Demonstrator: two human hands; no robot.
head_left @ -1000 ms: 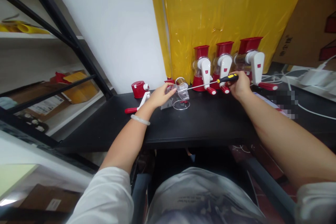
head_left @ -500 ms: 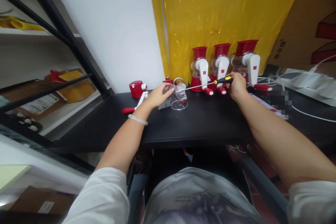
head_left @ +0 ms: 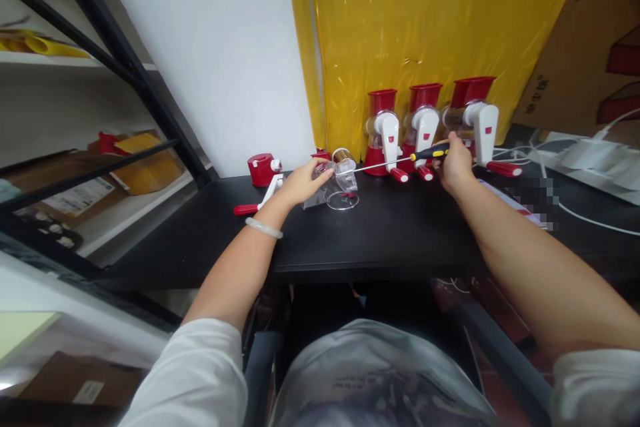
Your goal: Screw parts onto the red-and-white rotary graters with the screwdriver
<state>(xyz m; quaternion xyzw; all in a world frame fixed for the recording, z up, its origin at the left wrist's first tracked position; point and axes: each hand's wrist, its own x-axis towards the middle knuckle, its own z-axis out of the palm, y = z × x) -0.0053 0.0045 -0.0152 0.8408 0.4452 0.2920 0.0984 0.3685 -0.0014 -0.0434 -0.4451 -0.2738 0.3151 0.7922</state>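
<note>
On the worktop [head_left: 380,240], 3 graters [head_left: 426,125] look assembled; my left fingers [head_left: 325,177] clasp a seemingly unfinished clear housing [head_left: 349,181], right fingers [head_left: 454,142] a screwdriver [head_left: 423,154].

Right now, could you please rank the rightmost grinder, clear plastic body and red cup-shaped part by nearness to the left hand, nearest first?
1. Clear plastic body, held by the left hand.
2. Red cup-shaped part, left of the hand.
3. Rightmost grinder, far right.

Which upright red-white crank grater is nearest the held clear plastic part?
The leftmost red-white crank grater of three; the middle one and rightmost one stand farther from the clear plastic part.
</note>
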